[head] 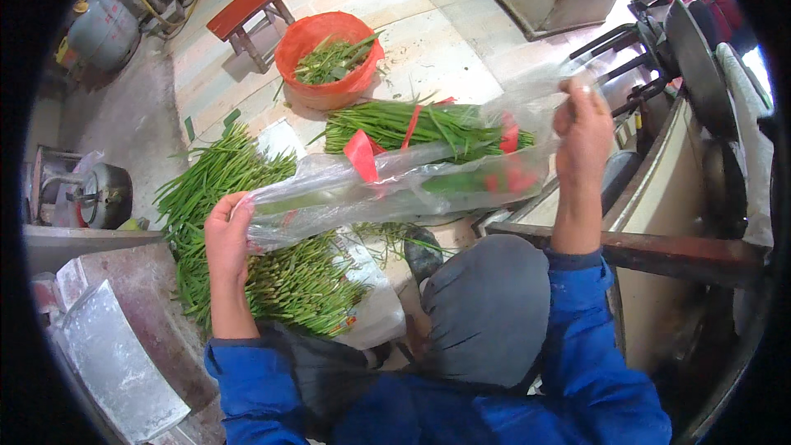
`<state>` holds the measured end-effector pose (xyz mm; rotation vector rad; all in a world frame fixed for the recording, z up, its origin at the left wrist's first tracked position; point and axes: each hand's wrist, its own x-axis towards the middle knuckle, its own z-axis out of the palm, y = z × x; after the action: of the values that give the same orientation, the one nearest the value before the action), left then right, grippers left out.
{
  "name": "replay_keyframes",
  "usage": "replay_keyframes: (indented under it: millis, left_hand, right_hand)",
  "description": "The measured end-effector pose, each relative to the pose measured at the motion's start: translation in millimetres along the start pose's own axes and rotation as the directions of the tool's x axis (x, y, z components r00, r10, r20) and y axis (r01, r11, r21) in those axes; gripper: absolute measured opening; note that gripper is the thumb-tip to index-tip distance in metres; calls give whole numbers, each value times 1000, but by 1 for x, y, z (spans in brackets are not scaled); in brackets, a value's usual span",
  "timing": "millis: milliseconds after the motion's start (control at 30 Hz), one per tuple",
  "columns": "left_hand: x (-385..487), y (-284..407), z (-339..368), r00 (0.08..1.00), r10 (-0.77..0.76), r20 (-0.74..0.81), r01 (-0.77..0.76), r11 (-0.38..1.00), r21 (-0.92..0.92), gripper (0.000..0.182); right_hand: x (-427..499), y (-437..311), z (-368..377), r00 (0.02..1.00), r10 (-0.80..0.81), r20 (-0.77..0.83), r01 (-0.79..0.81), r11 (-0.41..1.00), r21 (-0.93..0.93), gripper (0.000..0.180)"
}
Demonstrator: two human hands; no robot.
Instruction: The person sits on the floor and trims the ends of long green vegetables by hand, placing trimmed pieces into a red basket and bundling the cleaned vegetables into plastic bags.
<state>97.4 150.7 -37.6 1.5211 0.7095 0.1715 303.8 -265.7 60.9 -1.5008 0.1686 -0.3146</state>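
Note:
A clear plastic bag (395, 185) is stretched out between my two hands. My left hand (227, 232) pinches its left end, above a large loose pile of green leafy stalks (296, 284), which look like garlic chives. Farther right, my right hand (581, 114), slightly blurred, grips the bag's other end. Behind the bag lie bundled green stalks (389, 123) tied with red strips (413, 125); part of them shows through the plastic. A red piece of plastic (361, 156) stands up at the bag's upper edge.
A red plastic-lined bucket (327, 99) holds green scraps, beside a red wooden stool (250, 6). Kettle (108, 194) and gas cylinder (105, 28) are at the left. Dark pans (701, 68) and a wooden rail (680, 253) stand at the right. My knee (491, 309) is below the bag.

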Motion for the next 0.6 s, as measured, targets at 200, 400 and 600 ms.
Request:
replay_keyframes:
  millis: [200,400,600]
  left_hand:
    - [-5,7,8,996,-62,66,54,992,112,18]
    - [-12,5,27,981,-37,189,67,986,-151,18]
    - [-22,16,30,904,303,302,-44,767,-640,31]
  right_hand:
    - [-20,-50,-16,974,-218,-54,213,973,-86,21]
    - [-55,-71,-30,972,-229,-58,222,969,-108,30]
    - [-80,-70,-56,937,-345,-49,344,939,-25,38]
